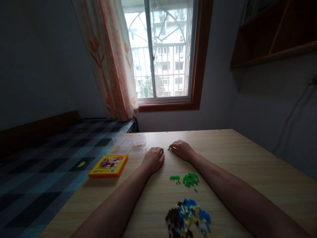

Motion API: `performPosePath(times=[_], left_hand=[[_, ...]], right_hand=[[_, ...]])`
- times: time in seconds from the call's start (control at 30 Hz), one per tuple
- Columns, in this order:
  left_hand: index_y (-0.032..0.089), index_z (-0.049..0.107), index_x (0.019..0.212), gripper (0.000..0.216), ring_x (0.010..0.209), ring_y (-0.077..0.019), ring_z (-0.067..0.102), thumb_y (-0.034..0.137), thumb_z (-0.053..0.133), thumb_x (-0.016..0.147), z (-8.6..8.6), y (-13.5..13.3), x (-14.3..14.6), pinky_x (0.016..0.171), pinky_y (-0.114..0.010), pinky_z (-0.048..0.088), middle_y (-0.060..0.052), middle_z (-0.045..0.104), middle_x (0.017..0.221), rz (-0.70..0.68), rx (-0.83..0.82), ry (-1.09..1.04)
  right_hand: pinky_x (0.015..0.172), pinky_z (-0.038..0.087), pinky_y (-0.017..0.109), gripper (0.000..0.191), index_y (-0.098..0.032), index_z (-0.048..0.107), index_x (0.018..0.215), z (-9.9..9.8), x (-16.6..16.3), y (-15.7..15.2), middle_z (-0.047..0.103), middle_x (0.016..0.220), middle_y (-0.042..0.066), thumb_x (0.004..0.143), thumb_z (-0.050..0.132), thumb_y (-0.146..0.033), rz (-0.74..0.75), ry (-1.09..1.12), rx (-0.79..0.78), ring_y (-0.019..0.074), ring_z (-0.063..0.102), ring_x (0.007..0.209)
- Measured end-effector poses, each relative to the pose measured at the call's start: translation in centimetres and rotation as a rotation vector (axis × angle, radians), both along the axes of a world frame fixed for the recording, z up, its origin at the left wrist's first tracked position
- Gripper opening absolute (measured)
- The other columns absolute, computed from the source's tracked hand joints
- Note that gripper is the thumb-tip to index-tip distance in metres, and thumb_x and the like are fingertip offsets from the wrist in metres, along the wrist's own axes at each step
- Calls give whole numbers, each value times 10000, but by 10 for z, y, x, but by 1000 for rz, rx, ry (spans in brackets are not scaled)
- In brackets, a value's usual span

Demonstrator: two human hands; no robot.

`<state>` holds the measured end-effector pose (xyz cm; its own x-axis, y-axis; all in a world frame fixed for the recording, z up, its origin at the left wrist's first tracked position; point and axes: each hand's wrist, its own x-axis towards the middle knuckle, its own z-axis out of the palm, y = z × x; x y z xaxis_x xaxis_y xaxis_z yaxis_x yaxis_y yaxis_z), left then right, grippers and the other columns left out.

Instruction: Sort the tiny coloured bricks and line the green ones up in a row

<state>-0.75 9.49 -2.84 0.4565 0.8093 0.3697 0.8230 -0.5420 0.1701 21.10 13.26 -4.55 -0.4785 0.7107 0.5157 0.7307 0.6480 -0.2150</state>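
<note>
Both my forearms reach out over a light wooden table (247,165). My left hand (154,158) rests knuckles-up on the table with its fingers curled under. My right hand (182,149) lies close beside it, its fingers pinched on a small green brick (168,148) at the fingertips. Nearer to me sits a heap of green bricks (190,179) with a few loose green ones (175,178) to its left. At the front edge lies a mixed pile of blue, yellow and brown bricks (187,216).
An orange flat box (108,166) lies at the table's left edge, with clear plastic trays (131,143) behind it. A bed with a checked cover (49,165) stands left of the table. A window (160,49) with a curtain (111,59) is ahead, and wooden shelves (272,33) hang upper right.
</note>
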Motion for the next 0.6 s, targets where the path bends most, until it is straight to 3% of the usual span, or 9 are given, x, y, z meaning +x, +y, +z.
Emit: performPosePath(times=[0.13,0.33,0.6], left_hand=[[136,624,1214,377,1108,-285,592,255,539,866,2,0,0,988,-412,454,-140,672,1192,16,-1,-7],[189,698,1057,254,1040,-243,617,246,519,886,2,1,1,950,-357,464,-92,715,1081,-7,6,1],[201,729,1044,263,1032,-230,637,221,527,876,4,2,1,964,-343,468,-78,733,1081,-17,-5,-18]], right_hand=[[901,472,356,249,-233,728,1096,-2,2,-5,742,1069,64,936,538,-255,60,4,22,226,647,983],[899,487,309,262,-234,730,1079,6,-1,-14,745,1081,56,948,504,-247,142,1,-36,198,684,975],[876,500,302,312,-249,682,1173,8,-2,-20,740,1091,49,969,446,-228,166,32,-107,198,685,997]])
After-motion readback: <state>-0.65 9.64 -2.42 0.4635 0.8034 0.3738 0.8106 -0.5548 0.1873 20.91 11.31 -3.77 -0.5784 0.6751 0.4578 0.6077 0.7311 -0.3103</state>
